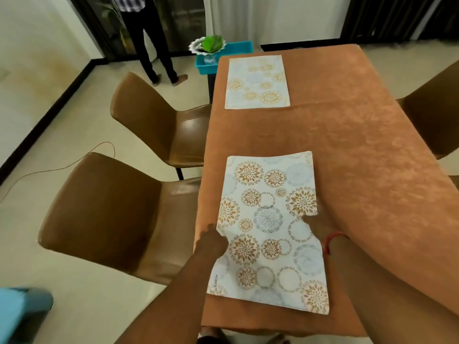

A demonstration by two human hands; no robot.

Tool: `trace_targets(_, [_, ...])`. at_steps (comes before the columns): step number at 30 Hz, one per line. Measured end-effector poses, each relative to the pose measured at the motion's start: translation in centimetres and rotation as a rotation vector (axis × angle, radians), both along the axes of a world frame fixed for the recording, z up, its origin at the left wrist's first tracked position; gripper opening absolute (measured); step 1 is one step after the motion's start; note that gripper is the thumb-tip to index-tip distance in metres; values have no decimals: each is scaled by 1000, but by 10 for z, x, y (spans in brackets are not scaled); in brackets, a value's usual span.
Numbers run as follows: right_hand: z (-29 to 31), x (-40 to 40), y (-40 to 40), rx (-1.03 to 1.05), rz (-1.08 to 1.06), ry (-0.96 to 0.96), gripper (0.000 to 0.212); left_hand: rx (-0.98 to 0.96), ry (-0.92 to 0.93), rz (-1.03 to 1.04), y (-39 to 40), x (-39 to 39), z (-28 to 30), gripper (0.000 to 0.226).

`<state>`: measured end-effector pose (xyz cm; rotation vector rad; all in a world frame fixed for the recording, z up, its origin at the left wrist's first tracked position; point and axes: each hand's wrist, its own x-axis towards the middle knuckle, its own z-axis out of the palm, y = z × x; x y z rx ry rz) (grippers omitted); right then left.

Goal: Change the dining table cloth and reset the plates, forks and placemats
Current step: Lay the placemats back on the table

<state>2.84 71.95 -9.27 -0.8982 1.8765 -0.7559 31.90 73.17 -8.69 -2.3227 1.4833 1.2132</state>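
Now both hands are holding the near placemat (pixel 269 227) flat on the orange cloth (pixel 347 150) — left hand (pixel 211 240) gripping its left edge, right hand (pixel 316 225) its right, exact finger positions unclear — far placemat (pixel 257 82) lying beyond on the worktop.

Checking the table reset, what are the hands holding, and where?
Both hold the near placemat: left hand at its left edge, right hand at its right edge.

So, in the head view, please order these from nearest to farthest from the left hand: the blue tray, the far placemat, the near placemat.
1. Near placemat, touching the left hand.
2. Far placemat, further up the table.
3. Blue tray, beyond the table's far end.
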Motion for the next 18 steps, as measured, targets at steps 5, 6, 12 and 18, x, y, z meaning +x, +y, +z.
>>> trace_targets(5, [6,14,-4,-3,77,85,75,-43,65,58,-6,15,1,36])
trace_targets(6, [5,19,-4,1,72,105,74,-39,87,89,-7,20,2,37])
trace_targets(12, [3,39,-3,71,-104,210,63,-63,310,190,-7,47,-14,14])
trace_targets(18, [4,46,3,90,-258,305,41,-28,519,358,-21,61,-23,20])
